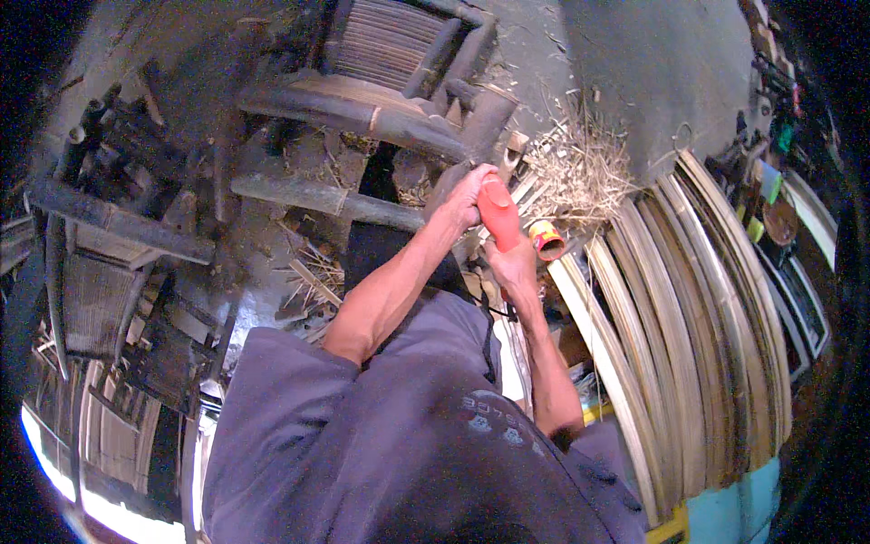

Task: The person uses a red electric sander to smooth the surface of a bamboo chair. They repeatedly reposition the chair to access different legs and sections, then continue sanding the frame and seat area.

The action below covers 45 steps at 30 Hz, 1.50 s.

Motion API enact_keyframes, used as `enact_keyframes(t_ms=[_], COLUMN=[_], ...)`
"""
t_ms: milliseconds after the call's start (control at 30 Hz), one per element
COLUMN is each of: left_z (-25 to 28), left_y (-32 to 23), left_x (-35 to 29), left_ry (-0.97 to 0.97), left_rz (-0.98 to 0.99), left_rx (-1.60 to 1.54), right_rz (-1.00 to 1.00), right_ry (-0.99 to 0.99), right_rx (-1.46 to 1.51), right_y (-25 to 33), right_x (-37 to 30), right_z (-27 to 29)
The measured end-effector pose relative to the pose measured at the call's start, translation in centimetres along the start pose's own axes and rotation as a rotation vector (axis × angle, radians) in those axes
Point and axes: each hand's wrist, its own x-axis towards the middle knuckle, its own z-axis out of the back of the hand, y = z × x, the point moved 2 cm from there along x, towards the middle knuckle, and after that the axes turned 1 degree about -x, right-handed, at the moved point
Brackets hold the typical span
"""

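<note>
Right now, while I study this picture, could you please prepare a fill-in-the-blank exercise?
1. The lower end of the red tool is in the ____ hand.
2. Without any glove, the left hand is ____.
3. Pale shavings lie to the ____ of the curved strips.

Missing words: right; bare; left.

A smooth, elongated red-orange object (499,218), partly covered, is held aslant between left grip (468,197) and right grip (514,269).

- Left hand (466,198): fingers partly hidden behind red object (497,214).
- Slatted chair (385,43): cut off by upper edge.
- Clutter at far right (780,220): too blurred to tell.
</note>
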Motion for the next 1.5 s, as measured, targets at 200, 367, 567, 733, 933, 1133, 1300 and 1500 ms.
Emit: enact_keyframes(t_ms=[200, 367, 567, 733, 933, 1133, 1300, 1500], left_z=[2.8, 2.1, 2.0, 0.2, -1.4, -6.8, -6.2, 2.1], left_y=[-1.1, -1.3, -0.7, -0.4, 0.6, 4.4, 5.0, 1.3], left_x=[4.4, 4.4, 4.7, 2.1, -1.5, -7.7, -9.5, -14.6], left_ry=[0.042, -0.046, -0.012, -0.064, 0.079, 0.169, 0.166, -0.033], left_rz=[-0.057, -0.135, -0.161, -0.179, -0.111, -0.025, 0.019, -0.079], left_rx=[-0.039, 0.009, -0.042, -0.069, -0.136, -0.015, 0.089, 0.266], right_rz=[0.025, 0.006, 0.173, 0.123, 0.231, 0.200, 0.204, 0.290], right_ry=[-0.014, 0.071, 0.037, 0.098, 0.046, -0.077, -0.138, -0.074], right_rx=[-0.183, -0.061, -0.037, -0.046, -0.132, -0.028, -0.005, 0.050], right_y=[-2.4, -4.6, -5.2, -0.9, 0.1, -0.6, -4.1, -2.0], right_x=[3.6, 4.9, 4.7, 1.7, -0.6, -7.0, -9.0, -12.5], right_z=[-2.8, -2.7, -2.3, 0.5, 1.6, 4.9, 2.9, -4.6])
